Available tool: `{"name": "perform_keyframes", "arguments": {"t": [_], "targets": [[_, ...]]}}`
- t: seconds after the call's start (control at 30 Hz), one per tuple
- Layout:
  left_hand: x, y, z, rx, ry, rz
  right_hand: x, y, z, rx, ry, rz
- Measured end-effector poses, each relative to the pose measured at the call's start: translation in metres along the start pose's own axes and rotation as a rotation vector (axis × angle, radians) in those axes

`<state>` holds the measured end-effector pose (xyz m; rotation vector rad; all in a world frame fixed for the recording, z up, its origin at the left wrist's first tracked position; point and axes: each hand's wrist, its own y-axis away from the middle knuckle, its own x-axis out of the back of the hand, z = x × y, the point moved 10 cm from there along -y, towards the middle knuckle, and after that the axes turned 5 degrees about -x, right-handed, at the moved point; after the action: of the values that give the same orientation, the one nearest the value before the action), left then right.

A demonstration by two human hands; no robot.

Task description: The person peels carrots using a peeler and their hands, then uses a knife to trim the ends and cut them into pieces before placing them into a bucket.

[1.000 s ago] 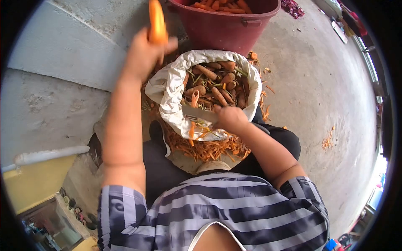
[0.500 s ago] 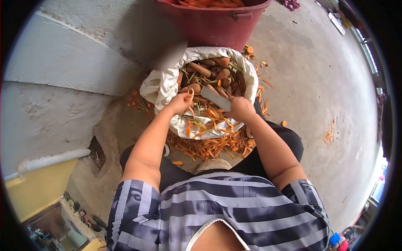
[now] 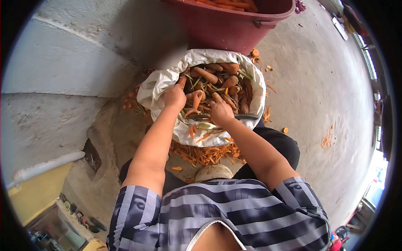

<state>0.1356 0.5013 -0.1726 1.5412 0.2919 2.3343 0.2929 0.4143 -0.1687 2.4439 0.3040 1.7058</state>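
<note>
My left hand (image 3: 175, 98) is closed on a carrot (image 3: 181, 82) at the left inner side of a white sack (image 3: 157, 87). My right hand (image 3: 222, 112) is closed on a knife (image 3: 246, 117) over the sack's near side. The knife shows nearly edge-on, its dark end sticking out to the right of the hand and the rest running left below the fingers. Unpeeled carrots (image 3: 206, 75) with green stem bits fill the sack. Between my hands lies a curled, forked strip of carrot peel (image 3: 196, 103). The fingertips of my right hand overlap a carrot.
A large dark-red tub (image 3: 228, 31) holding orange carrots stands beyond the sack. Heaped peelings (image 3: 205, 154) lie on the floor at its near side, between my legs. Carrot ends (image 3: 285, 130) are scattered to the right. A grey wall (image 3: 54, 58) rises at left.
My left hand has moved up to the sack's left side and grasped a carrot; the peel strip it held is let go. My right hand has shifted left, turning the knife from broadside to edge-on.
</note>
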Motion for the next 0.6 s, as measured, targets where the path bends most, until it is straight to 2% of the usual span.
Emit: {"name": "perform_keyframes", "arguments": {"t": [0.03, 0.13, 0.17, 0.27, 0.3, 0.4, 0.5, 0.6], "targets": [[0.006, -0.001, 0.009, -0.046, -0.034, 0.110, -0.007, -0.007, -0.007, -0.011, -0.030, -0.104], [-0.013, -0.016, 0.003, 0.003, -0.068, 0.204, -0.031, -0.018, -0.003, -0.171, -0.428, -0.109], [-0.025, -0.022, -0.005, 0.080, -0.059, 0.167, -0.045, -0.021, 0.002, -0.268, -0.429, -0.163], [-0.017, -0.025, -0.001, 0.075, -0.079, 0.166, -0.071, -0.026, 0.007, -0.318, -0.645, -0.157], [-0.019, -0.024, 0.001, 0.094, -0.080, 0.094, -0.071, -0.030, 0.003, -0.302, -0.780, -0.149], [-0.025, -0.033, -0.003, 0.033, -0.090, 0.139, -0.089, -0.028, 0.003, -0.439, -0.978, -0.411], [-0.007, -0.013, 0.015, -0.025, 0.028, 0.122, -0.078, -0.030, 0.001, -0.430, -1.026, -0.375], [0.031, 0.017, 0.044, -0.280, 0.187, 0.298, -0.050, -0.040, 0.001, -0.300, -1.290, -0.098]]}}
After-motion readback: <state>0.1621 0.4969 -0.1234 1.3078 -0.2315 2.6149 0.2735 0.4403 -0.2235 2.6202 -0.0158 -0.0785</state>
